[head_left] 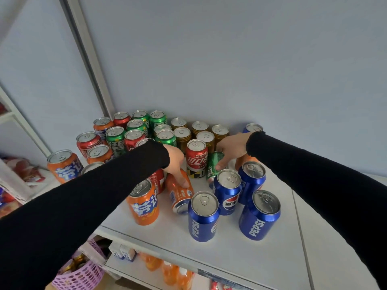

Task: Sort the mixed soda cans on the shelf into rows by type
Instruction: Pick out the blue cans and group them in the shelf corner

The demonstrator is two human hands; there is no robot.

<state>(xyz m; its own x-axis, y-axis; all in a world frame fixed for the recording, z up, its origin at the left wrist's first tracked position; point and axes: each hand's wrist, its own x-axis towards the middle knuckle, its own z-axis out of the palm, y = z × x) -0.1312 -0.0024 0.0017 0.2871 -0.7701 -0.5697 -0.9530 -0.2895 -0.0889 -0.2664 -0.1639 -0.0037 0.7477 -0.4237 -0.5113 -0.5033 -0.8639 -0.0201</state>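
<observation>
Many soda cans stand mixed on a white shelf (230, 248). My left hand (176, 162) grips an orange can (180, 195) that lies on its side, bottom toward me. My right hand (230, 149) holds a green can (213, 166), tipped over beside an upright red cola can (196, 158). Several blue Pepsi cans (204, 216) stand in front at the right. An upright orange Fanta can (143, 204) stands at the front left. Green cans (137, 125), gold cans (182, 137) and more red and orange ones crowd the back. Part of an orange can shows under my right wrist.
The shelf's front edge runs diagonally below the cans. A lower shelf holds orange bottles (171, 273) and a pink plastic basket (81, 275). A metal upright (90, 59) rises at the back left. The blue wall stands close behind the cans.
</observation>
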